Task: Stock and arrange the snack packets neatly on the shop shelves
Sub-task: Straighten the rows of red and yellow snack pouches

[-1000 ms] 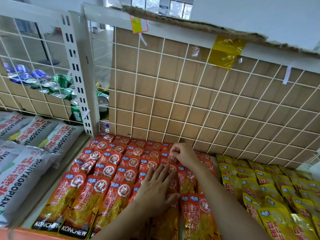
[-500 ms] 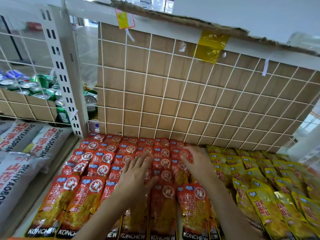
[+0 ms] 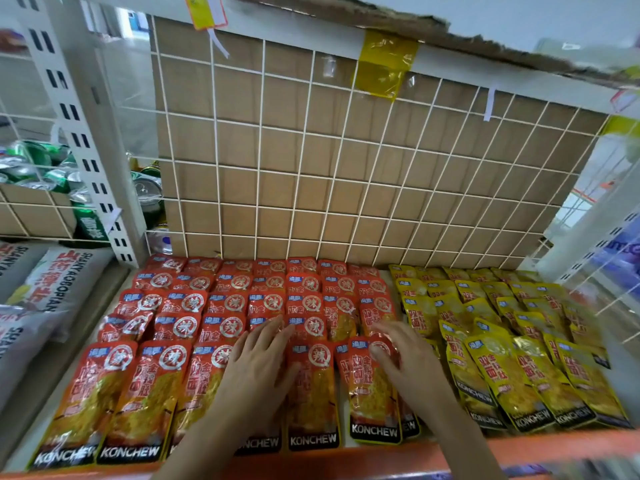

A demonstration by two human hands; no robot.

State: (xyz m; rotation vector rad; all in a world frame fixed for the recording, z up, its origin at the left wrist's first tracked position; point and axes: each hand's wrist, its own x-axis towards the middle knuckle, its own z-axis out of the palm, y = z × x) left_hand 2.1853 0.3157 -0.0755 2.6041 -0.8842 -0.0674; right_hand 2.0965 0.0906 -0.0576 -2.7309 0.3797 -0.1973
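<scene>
Red KONCHEW snack packets (image 3: 180, 327) lie in overlapping rows across the left and middle of the shelf. Yellow KONCHEW packets (image 3: 512, 358) fill the right part in the same way. My left hand (image 3: 258, 365) lies flat with spread fingers on the front red packets near the middle. My right hand (image 3: 403, 362) rests with relaxed fingers on the rightmost red column, next to the yellow packets. Neither hand grips a packet.
A white wire grid backed by cardboard (image 3: 311, 168) closes the shelf's rear. A slotted upright post (image 3: 86, 140) stands at the left, with green drink cans (image 3: 34, 164) behind it. Large grey bags (image 3: 52, 289) fill the left shelf. An orange shelf lip (image 3: 519, 448) runs along the front.
Both hands have slid from the back rows toward the front edge. The red packets now lie in straighter rows. The camera view has shifted left and closer.
</scene>
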